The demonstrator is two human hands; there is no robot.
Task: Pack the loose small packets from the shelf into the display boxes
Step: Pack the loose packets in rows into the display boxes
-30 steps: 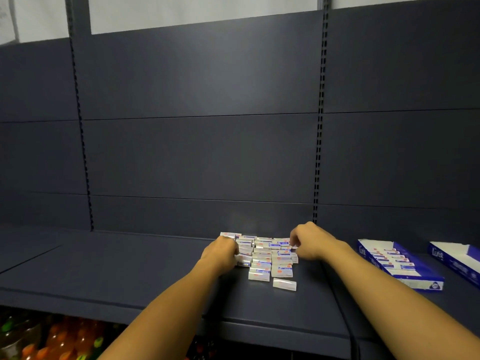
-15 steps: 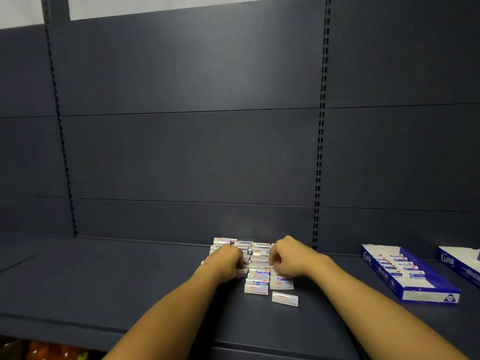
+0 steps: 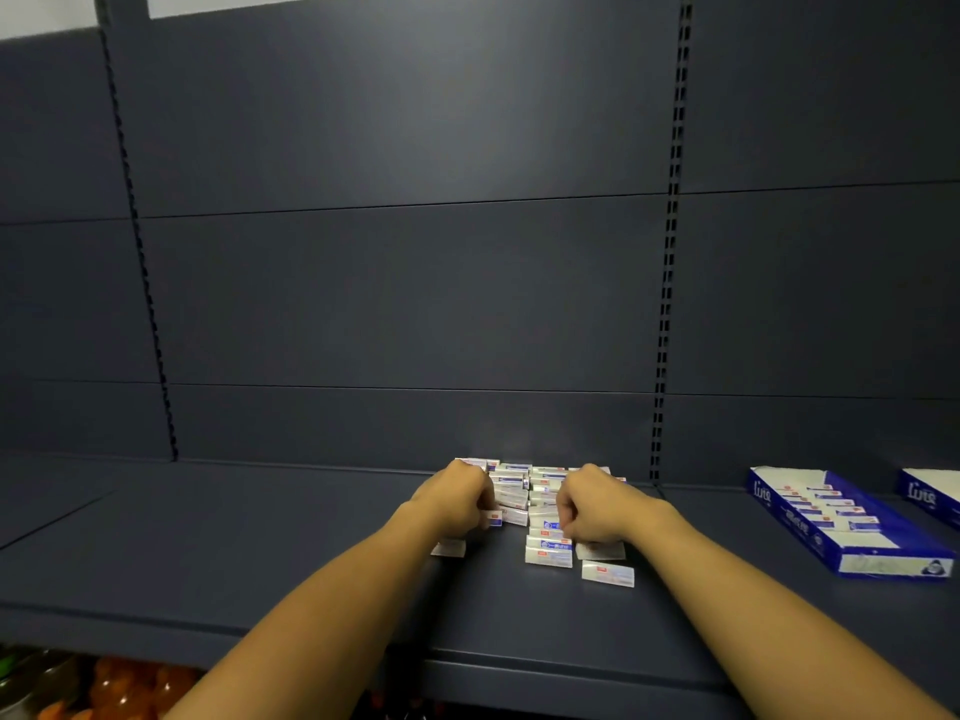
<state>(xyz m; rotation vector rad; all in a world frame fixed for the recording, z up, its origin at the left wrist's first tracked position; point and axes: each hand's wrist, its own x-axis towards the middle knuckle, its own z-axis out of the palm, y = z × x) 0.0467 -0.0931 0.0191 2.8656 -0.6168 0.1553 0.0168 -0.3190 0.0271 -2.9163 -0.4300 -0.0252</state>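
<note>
Both hands are on the pile of small white packets [image 3: 524, 493], which sits on the dark shelf [image 3: 260, 553] close to the back panel [image 3: 405, 304], a bit right of centre. Left hand [image 3: 457, 498] is at the left edge of the pile, fingers curled, pinching a packet [image 3: 493, 517] with a red and blue label that sticks out from its fingertips toward the middle. Right hand [image 3: 592, 504] is on the right side of the pile, fingers curled down onto the packets at its near edge; looks like a grip on one or more, but which ones I cannot tell, fingers cover them. A few packets lie apart from the main pile: one [image 3: 448, 548] just under the left wrist, one [image 3: 549, 556] at the front of the middle column, one [image 3: 608, 573] nearest the shelf edge, right of that. Blue display box [image 3: 852, 553] is on the same shelf well to the right of the pile, lid open, with a row of packets already lying in it. A second blue box [image 3: 932, 493] is just beyond it, cut off by the frame edge. Slotted upright [image 3: 667, 283] runs down the back panel just right of the pile. Orange bottles [image 3: 114, 688] are visible on the level below, bottom left.
</note>
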